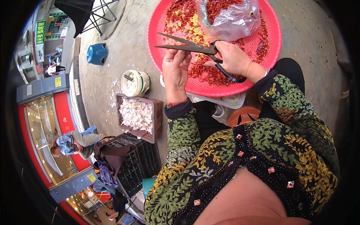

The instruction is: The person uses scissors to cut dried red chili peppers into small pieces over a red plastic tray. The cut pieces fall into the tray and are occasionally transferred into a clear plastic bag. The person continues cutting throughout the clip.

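Observation:
My right hand (234, 60) grips the black handles of a pair of scissors (206, 49), whose dark blades are spread apart and point left. Just below the lower blade is my left hand (177, 69), thumb and fingers drawn together at the metal. Whether anything is pinched there is hidden. Both hands are over a round pink-red perforated plastic basket (271, 42). Cut dried red chili pieces (180, 14) and yellow seeds (184, 29) are spread across it. A clear plastic bag (239, 21) with more chili pieces sits at its far side. One larger dried chili (260, 47) lies near the right rim.
Left of the basket are a white bucket (145, 83), a brown crate (158, 119) of pale peelings and a blue stool (97, 54). Black crates (135, 160) stand nearer me. An orange basin (239, 114) is by my legs. A seated person (76, 143) is at the left.

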A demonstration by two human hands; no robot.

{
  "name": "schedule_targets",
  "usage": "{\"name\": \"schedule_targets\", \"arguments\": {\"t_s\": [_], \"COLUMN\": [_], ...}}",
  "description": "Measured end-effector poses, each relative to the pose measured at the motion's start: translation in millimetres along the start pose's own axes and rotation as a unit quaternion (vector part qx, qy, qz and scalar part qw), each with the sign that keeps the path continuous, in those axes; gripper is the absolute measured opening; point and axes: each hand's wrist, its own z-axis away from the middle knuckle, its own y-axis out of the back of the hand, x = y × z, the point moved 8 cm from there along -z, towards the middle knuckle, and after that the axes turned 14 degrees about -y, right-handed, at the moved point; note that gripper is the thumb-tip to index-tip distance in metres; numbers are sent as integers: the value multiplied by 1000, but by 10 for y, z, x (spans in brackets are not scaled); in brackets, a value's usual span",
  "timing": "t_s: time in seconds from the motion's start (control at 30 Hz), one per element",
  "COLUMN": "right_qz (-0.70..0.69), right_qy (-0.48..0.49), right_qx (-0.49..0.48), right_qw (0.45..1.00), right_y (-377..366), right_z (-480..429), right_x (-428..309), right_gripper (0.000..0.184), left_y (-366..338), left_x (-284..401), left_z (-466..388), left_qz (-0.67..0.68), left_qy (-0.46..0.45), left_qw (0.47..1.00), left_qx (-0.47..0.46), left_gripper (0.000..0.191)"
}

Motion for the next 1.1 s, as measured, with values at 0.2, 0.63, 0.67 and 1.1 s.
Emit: {"name": "schedule_targets", "arguments": {"t_s": [0.2, 0.63, 0.67, 1.1], "right_qz": [23, -44, -51, -61], "right_qy": [-11, -121, -126, -71], "right_qx": [-1, -81, -82, -133], "right_qw": [1000, 988, 987, 987], "right_y": [-41, -92, -62, -97], "right_z": [21, 28, 35, 83], "right_x": [7, 11, -6, -51], "right_gripper": [52, 49, 49, 58], "left_y": [44, 151, 152, 255], "left_x": [-38, -65, -54, 89], "left_z": [-8, 25, 15, -33], "left_qz": [38, 18, 18, -19], "left_qy": [13, 37, 33, -49], "left_qw": [999, 998, 998, 992], "left_qx": [-32, 52, 58, 111], "left_gripper": [22, 19, 19, 17]}}
